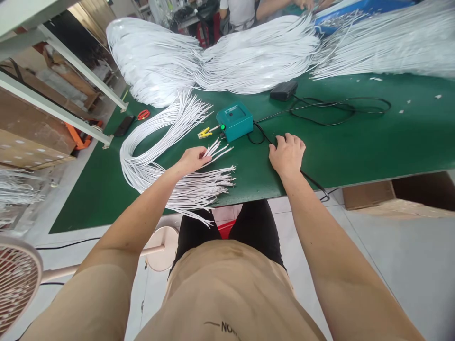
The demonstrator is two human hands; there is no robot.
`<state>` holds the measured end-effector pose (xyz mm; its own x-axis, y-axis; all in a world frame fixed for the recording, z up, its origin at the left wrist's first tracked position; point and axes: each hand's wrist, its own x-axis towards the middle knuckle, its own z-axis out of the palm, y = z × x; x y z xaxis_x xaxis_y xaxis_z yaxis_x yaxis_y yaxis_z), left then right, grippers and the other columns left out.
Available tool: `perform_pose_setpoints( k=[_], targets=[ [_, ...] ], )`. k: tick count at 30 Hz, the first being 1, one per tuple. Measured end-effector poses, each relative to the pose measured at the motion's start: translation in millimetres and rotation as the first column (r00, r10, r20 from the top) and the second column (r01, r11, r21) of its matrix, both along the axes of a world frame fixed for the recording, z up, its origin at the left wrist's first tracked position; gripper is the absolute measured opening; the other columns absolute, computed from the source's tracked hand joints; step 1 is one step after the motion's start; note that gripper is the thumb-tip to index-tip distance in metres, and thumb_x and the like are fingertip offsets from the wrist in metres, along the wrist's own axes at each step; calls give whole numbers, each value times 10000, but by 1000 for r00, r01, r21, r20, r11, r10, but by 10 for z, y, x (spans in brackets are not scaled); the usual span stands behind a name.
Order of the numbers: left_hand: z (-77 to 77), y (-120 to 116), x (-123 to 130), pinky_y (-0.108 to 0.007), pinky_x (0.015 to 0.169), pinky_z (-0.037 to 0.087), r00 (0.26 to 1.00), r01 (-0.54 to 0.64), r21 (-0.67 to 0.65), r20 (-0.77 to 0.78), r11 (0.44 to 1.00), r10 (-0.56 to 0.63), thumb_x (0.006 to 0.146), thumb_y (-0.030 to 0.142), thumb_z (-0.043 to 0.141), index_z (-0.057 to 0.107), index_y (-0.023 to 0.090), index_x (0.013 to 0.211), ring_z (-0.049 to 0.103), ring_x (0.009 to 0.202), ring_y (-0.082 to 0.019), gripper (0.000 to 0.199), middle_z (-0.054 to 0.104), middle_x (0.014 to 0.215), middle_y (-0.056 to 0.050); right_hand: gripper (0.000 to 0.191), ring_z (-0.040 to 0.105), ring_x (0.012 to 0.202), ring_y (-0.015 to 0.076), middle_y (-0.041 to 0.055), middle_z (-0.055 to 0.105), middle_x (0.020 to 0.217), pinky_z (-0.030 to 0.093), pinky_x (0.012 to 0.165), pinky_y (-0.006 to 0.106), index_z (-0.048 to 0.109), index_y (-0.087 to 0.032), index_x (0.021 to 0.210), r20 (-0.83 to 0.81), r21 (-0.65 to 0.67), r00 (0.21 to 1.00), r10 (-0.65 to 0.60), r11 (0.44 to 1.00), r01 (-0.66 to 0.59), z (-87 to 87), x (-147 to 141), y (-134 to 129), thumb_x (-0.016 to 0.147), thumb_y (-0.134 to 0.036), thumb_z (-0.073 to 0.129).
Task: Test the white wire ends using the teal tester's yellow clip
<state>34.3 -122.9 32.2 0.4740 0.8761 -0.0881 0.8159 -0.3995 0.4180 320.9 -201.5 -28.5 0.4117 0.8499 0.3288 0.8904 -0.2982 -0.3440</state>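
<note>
The left hand (193, 160) pinches several thin white cables (217, 152) near a teal rectangular box (239, 127) on a green tabletop (341, 147); the right hand (288, 155) lies palm-down, fingers loosely spread, over a black cord (313, 180).

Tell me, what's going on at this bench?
The person's left hand holds a few white wires near their ends, close to a teal box with a yellow clip. The right hand lies palm down on the green table, by a black cable. Large wire bundles are piled along the far side.
</note>
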Motion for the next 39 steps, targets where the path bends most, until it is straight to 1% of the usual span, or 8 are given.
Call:
perform_pose_setpoints(
  k=[4, 7, 16, 22, 26, 30, 35, 39],
  targets=[
    [146, -74, -30, -282, 619, 355, 997, -48, 46, 58, 998, 45, 808, 467, 553, 557, 196, 747, 470, 643, -150, 279, 564, 687, -12, 426, 429, 1282, 352, 219, 528, 1367, 285, 1063, 512, 612, -62, 1227, 10, 10, 1000, -3, 1000, 3, -16, 13, -4, 915, -292, 435],
    [232, -143, -71, -276, 681, 417, 985, 38, -162, 171, 986, -10, 832, 527, 529, 645, 193, 892, 557, 730, -160, 359, 662, 826, -38, 421, 432, 1279, 348, 215, 532, 1364, 284, 1065, 507, 612, -66, 1226, 18, 14, 1000, -6, 1000, 6, -34, 23, 3, 914, -293, 441],
    [-4, -106, 150, -342, 679, 549, 852, 135, -704, 442, 698, 280, 813, 696, 441, 659, 176, 1139, 658, 779, -212, 652, 667, 980, -133, 418, 439, 1272, 352, 216, 534, 1362, 290, 1059, 518, 618, -82, 1224, 20, 20, 1000, -5, 1000, 4, -46, 37, 17, 906, -296, 450],
    [-145, -18, 432, -361, 796, 499, 961, 42, -189, 277, 981, 13, 731, 304, 682, 716, 203, 1030, 614, 787, -198, 318, 662, 1009, -92, 423, 439, 1271, 345, 212, 533, 1365, 293, 1060, 521, 612, -91, 1234, 41, 8, 999, -2, 1000, 2, -50, 33, 35, 917, -307, 435],
    [-166, 79, 535, -355, 723, 458, 989, 129, -78, 77, 989, -123, 744, 268, 643, 739, 187, 820, 587, 781, -230, 147, 664, 903, -104, 427, 453, 1270, 339, 209, 546, 1356, 313, 1061, 508, 615, -89, 1242, 77, -2, 997, -6, 1000, 7, -72, 33, 42, 921, -305, 435],
    [-89, 250, 426, -336, 746, 445, 954, 152, -83, 271, 985, -124, 781, 291, 600, 702, 182, 766, 578, 782, -199, 151, 663, 878, -75, 398, 484, 1246, 339, 219, 568, 1328, 340, 1046, 518, 636, -86, 1207, 100, 19, 995, 10, 1000, -12, -77, 64, 35, 907, -289, 474],
    [2, 430, 25, -262, 675, 460, 721, 158, -343, 680, 926, 129, 804, 305, 595, 631, 138, 885, 578, 713, -121, 189, 650, 809, -48, 336, 562, 1128, 306, 155, 648, 1226, 369, 1024, 501, 667, -152, 1149, 93, 205, 975, 203, 954, -218, 232, -212, 206, 898, -301, 500],
    [-30, 500, -186, -208, 613, 435, 570, 189, -332, 803, 924, 173, 810, 275, 613, 567, 153, 1069, 587, 707, -97, 290, 648, 812, -29, 268, 647, 947, 223, 74, 730, 991, 484, 896, 368, 719, -215, 1006, -203, 329, 844, 496, 846, -418, 602, -778, 612, 906, -325, 496]
  ],
)
